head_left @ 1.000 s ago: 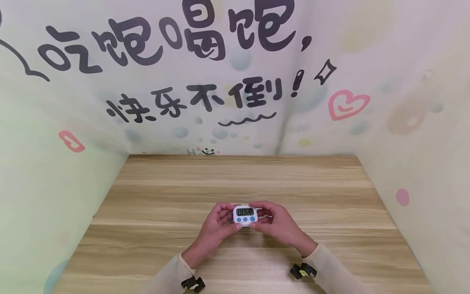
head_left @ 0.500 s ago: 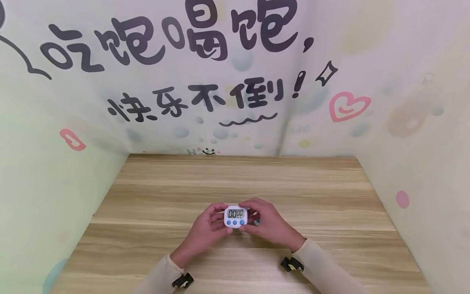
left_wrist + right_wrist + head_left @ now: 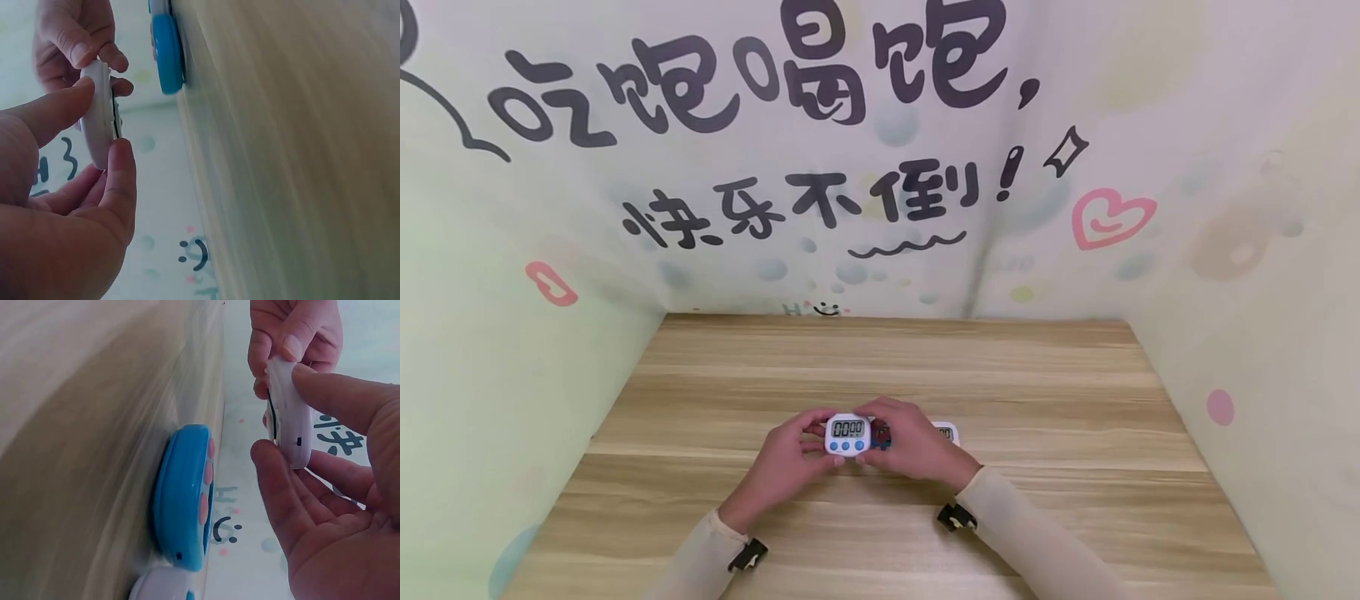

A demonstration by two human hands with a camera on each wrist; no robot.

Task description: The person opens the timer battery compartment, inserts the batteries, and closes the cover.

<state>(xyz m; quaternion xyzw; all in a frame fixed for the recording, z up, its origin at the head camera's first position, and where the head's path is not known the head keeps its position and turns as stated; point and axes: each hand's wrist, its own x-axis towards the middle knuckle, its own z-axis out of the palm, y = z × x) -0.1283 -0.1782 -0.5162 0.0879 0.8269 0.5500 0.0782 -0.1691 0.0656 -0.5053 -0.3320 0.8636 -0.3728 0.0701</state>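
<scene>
A white digital timer (image 3: 848, 435) with blue buttons and a display of zeros is held above the table between both hands. My left hand (image 3: 778, 460) pinches its left side, thumb below and fingers above. At the opposite side my right hand (image 3: 912, 443) grips it the same way. The right wrist view shows the held timer (image 3: 289, 415) edge-on between the fingers. Beneath and behind the right hand, a blue timer (image 3: 181, 494) with pink buttons lies on the table, mostly covered in the head view. Beside it is another white timer (image 3: 949, 432), partly hidden by that hand.
The wood-grain table (image 3: 1075, 500) runs back to a pale wall (image 3: 737, 275) with black lettering and coloured drawings. Side walls (image 3: 1240, 317) stand at left and right. Each sleeve carries a black wrist device (image 3: 957, 517).
Both hands have moved left with the white timer between them. The blue timer and the other white timer on the table have come partly into sight behind the right hand.
</scene>
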